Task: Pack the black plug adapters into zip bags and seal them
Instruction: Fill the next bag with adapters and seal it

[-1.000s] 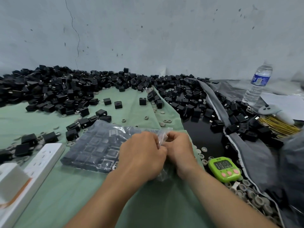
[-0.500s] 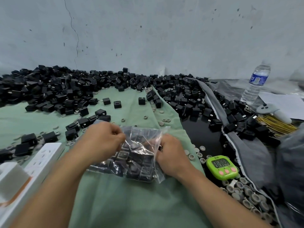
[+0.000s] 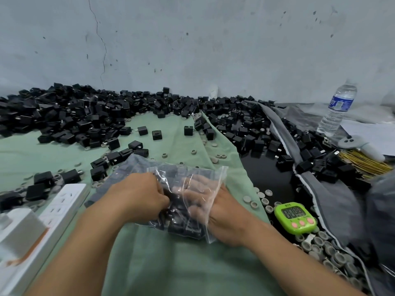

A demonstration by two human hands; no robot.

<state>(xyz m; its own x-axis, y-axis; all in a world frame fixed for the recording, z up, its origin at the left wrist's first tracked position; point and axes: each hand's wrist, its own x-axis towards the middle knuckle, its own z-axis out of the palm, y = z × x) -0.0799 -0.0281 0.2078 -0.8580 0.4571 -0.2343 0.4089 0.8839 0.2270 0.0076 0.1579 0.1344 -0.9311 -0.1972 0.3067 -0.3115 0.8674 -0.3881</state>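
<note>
A clear zip bag [image 3: 188,201] full of black plug adapters sits on the green cloth [image 3: 171,263] in front of me. My left hand [image 3: 139,197] grips its left side. My right hand [image 3: 215,212] holds its right side, fingers showing through the plastic. Another packed bag [image 3: 126,169] lies flat just behind and to the left, partly hidden by my left hand. A big heap of loose black adapters [image 3: 85,116] runs along the wall, with a few single ones on the cloth.
White power strip [image 3: 57,210] and white box at the near left. Green timer [image 3: 296,216], small grey caps [image 3: 329,251], grey cloth, water bottle [image 3: 337,110], grey controller and gold ties on the right. Wall close behind the heap.
The bag was flat with both hands pinching its right edge. My left hand moved to its left side and back in; the bag is now bunched up and lifted nearer to me.
</note>
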